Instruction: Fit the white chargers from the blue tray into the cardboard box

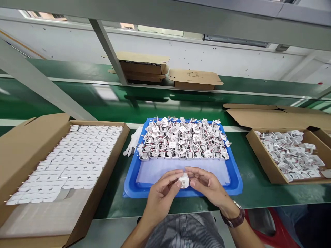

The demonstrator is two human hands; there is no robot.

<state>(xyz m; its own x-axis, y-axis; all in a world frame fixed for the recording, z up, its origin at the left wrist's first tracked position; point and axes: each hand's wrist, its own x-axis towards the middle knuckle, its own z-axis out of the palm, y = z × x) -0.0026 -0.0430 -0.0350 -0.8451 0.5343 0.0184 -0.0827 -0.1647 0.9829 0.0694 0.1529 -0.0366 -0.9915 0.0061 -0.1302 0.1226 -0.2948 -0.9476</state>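
Above the front part of a blue tray (235,182), my left hand (165,189) pinches a small white plug-in charger (184,180) between thumb and fingers, its prong face turned toward me. My right hand (207,186) is close on the charger's other side, fingers loosely curved and apart from the thumb. Whether its fingertips touch the charger I cannot tell. In the back of the tray stand rows of open white charger housings (181,155), with prong caps and red and black wires lying on top. A white sheet (155,172) lines the tray's front.
To the left, an open carton (103,179) holds rows of white charger parts. Another open carton (261,162) of loose white parts is on the right. A white glove (133,143) lies beside the tray. Two cartons (195,79) rest on the shelf behind, near a metal post (108,51).
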